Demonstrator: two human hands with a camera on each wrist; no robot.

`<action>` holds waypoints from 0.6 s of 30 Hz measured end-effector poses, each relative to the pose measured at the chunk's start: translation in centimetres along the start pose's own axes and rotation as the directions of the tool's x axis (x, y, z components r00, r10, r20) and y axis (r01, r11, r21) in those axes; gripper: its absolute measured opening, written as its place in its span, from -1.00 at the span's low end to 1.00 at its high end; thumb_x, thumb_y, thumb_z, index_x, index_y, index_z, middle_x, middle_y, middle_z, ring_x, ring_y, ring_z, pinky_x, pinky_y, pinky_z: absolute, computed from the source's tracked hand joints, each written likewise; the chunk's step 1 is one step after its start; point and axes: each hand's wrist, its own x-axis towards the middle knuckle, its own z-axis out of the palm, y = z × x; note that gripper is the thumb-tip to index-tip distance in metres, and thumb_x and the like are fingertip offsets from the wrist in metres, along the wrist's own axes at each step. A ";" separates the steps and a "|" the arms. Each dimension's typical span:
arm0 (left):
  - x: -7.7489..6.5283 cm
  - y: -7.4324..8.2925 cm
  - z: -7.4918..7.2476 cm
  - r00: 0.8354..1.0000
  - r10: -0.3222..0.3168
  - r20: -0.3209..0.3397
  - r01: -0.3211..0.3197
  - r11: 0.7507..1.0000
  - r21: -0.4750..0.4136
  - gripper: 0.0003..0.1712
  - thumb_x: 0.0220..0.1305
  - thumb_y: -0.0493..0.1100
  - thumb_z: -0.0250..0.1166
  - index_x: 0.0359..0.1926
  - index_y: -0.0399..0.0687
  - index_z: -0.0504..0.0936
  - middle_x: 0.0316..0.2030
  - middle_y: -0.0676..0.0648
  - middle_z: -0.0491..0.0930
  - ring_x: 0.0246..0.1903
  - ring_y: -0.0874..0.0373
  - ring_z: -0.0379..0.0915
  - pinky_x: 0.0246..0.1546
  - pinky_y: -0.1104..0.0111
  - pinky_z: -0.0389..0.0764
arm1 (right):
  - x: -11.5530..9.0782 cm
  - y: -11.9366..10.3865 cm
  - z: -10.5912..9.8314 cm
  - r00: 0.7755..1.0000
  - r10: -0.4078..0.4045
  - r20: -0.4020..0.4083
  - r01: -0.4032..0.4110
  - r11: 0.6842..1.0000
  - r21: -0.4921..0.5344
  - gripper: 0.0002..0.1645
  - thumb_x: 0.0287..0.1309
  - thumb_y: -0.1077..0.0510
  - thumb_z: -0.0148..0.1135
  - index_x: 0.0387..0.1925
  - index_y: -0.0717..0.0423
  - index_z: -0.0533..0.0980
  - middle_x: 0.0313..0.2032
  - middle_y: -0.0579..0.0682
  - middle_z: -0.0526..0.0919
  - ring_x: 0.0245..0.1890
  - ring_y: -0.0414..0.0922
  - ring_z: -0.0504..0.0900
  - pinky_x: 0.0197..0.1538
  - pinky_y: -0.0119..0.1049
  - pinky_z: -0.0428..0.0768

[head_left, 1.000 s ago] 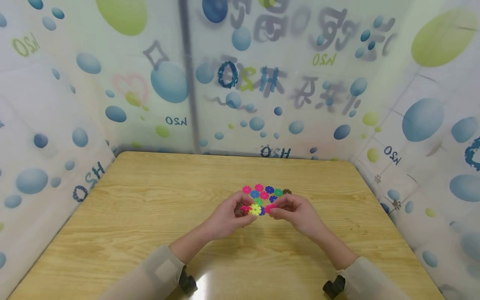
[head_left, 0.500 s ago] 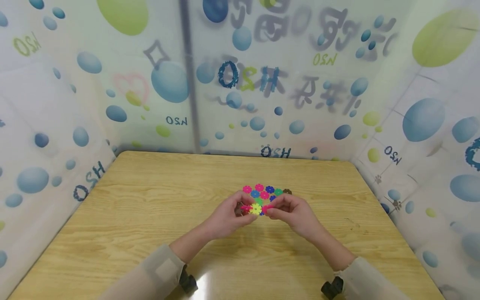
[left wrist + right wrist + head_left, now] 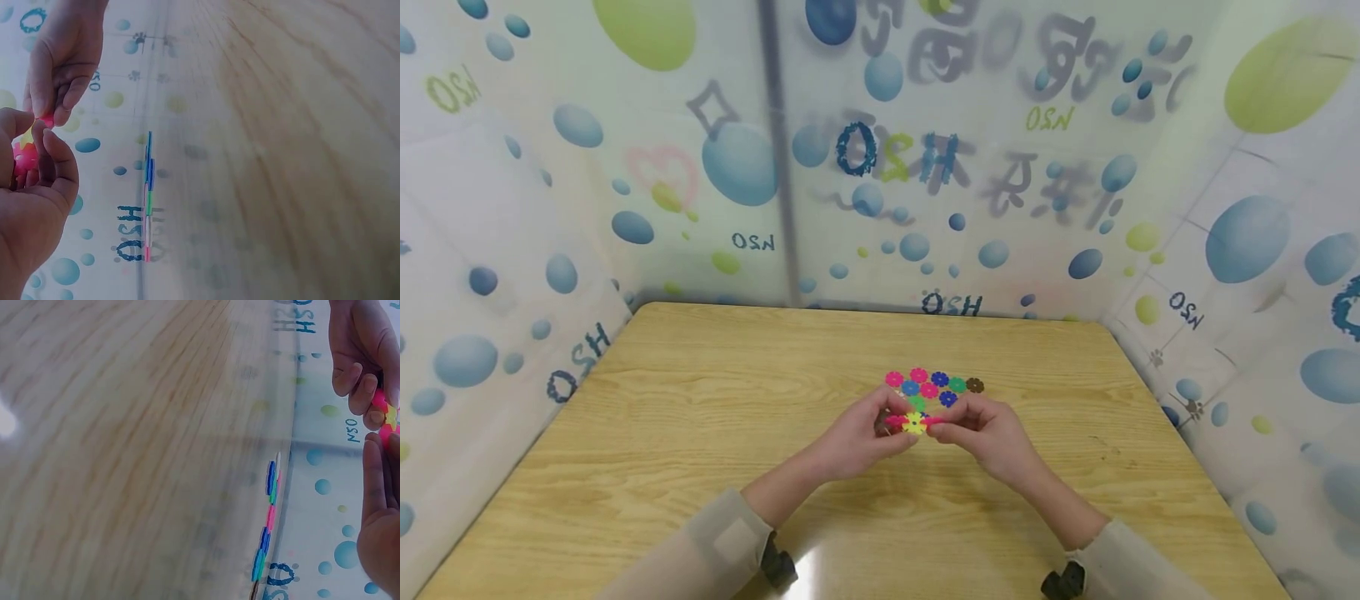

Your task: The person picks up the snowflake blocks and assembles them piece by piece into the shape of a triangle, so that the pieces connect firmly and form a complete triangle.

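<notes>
My left hand (image 3: pixel 859 440) pinches a yellow notched snowflake disc (image 3: pixel 914 423) between thumb and fingers, raised in front of me. Against that disc's left side is a pink disc (image 3: pixel 893 422), partly hidden by the fingers. With thumb and forefinger, my right hand (image 3: pixel 996 435) grips another pink disc (image 3: pixel 934 421) edge-on at the yellow disc's right side. Whether their slots interlock cannot be made out. In the left wrist view, a pink disc (image 3: pixel 25 159) shows inside the left hand's curled fingers, while the yellow disc is mostly covered.
Beyond the hands, several loose discs lie flat on the wooden table (image 3: pixel 737 375): a pink disc (image 3: pixel 918 375), a dark blue disc (image 3: pixel 948 399), a green disc (image 3: pixel 957 384) and a brown disc (image 3: pixel 974 385) among them. Patterned sheets (image 3: pixel 700 250) rise behind the table and at both sides.
The right hand has shifted slightly left, bringing its pink disc against the yellow one. Both hands have lowered a little, and the brown disc behind them is more exposed.
</notes>
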 end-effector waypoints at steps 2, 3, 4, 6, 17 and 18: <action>0.0 0.0 0.0 1.000 0.008 0.002 -0.008 1.000 0.004 -0.64 0.54 -0.19 0.41 0.21 -0.11 0.50 0.02 -0.12 0.63 -0.17 0.15 0.55 -0.15 0.49 0.63 | 0.0 0.0 0.0 1.000 -0.007 -0.008 0.007 1.000 -0.006 -0.79 0.41 0.09 0.51 -0.15 0.17 0.72 -0.09 0.14 0.82 -0.17 -0.12 0.83 0.01 -0.16 0.83; 0.0 0.0 0.0 1.000 0.009 -0.001 -0.009 1.000 0.010 -0.64 0.54 -0.19 0.42 0.20 -0.11 0.51 0.01 -0.12 0.62 -0.17 0.15 0.55 -0.16 0.49 0.63 | -0.1 -0.1 0.1 1.000 -0.013 -0.009 0.012 1.000 -0.011 -0.80 0.42 0.09 0.51 -0.15 0.16 0.72 -0.09 0.13 0.82 -0.18 -0.13 0.82 0.00 -0.16 0.83; 0.0 0.0 0.0 1.000 0.008 -0.006 -0.008 1.000 0.017 -0.64 0.53 -0.18 0.43 0.20 -0.10 0.51 0.00 -0.12 0.62 -0.18 0.14 0.55 -0.16 0.49 0.63 | -0.1 -0.1 0.1 1.000 -0.018 -0.010 0.017 1.000 -0.017 -0.81 0.42 0.09 0.50 -0.15 0.15 0.72 -0.10 0.12 0.82 -0.19 -0.13 0.81 -0.02 -0.17 0.82; 0.0 -0.1 0.0 1.000 -0.002 -0.020 0.003 1.000 0.029 -0.62 0.50 -0.16 0.46 0.19 -0.07 0.53 -0.03 -0.09 0.62 -0.19 0.14 0.55 -0.17 0.48 0.63 | -0.1 -0.1 0.1 1.000 -0.028 -0.005 0.028 0.999 -0.025 -0.82 0.43 0.10 0.49 -0.14 0.15 0.71 -0.12 0.11 0.81 -0.19 -0.14 0.81 -0.03 -0.20 0.82; 0.0 -0.4 0.1 0.996 -0.047 -0.071 0.052 0.997 0.060 -0.60 0.42 -0.08 0.55 0.19 0.04 0.66 -0.09 0.00 0.64 -0.21 0.11 0.52 -0.20 0.45 0.62 | -0.1 0.2 0.4 1.000 -0.019 0.019 0.020 0.998 -0.059 -0.81 0.44 0.09 0.48 -0.09 0.11 0.66 -0.11 0.09 0.80 -0.12 0.18 0.81 -0.06 -0.28 0.80; 0.0 -0.3 0.1 0.996 -0.044 -0.071 0.049 0.997 0.063 -0.60 0.42 -0.09 0.55 0.19 0.04 0.66 -0.09 0.01 0.64 -0.21 0.12 0.52 -0.21 0.45 0.62 | -0.1 0.3 0.4 1.000 -0.015 0.021 0.017 0.998 -0.065 -0.80 0.44 0.08 0.49 -0.08 0.10 0.67 -0.11 0.09 0.80 -0.11 0.22 0.80 -0.07 -0.26 0.80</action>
